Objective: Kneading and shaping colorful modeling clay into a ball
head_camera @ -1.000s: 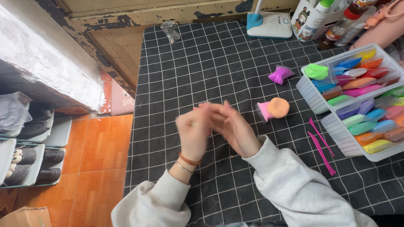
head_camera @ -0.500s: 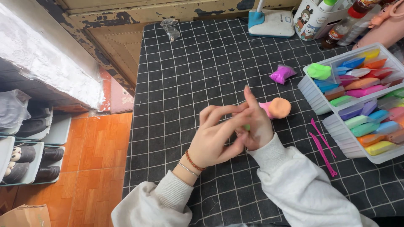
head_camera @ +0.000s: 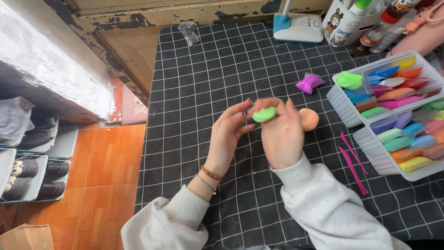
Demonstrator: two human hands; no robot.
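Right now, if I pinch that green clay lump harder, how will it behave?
The green clay lump looks soft: it sits flattened between the fingertips of both hands, so it would likely dent rather than crack. It seems light, held by the fingertips alone. Probably tacky, not slippery.

Even, soft daylight; faint shadows under the hands; sharp focus throughout; slight wide-angle bending at the edges

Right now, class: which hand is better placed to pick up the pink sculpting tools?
Probably the right hand: the pink tools lie on its side of the mat. The left hand would cross over.
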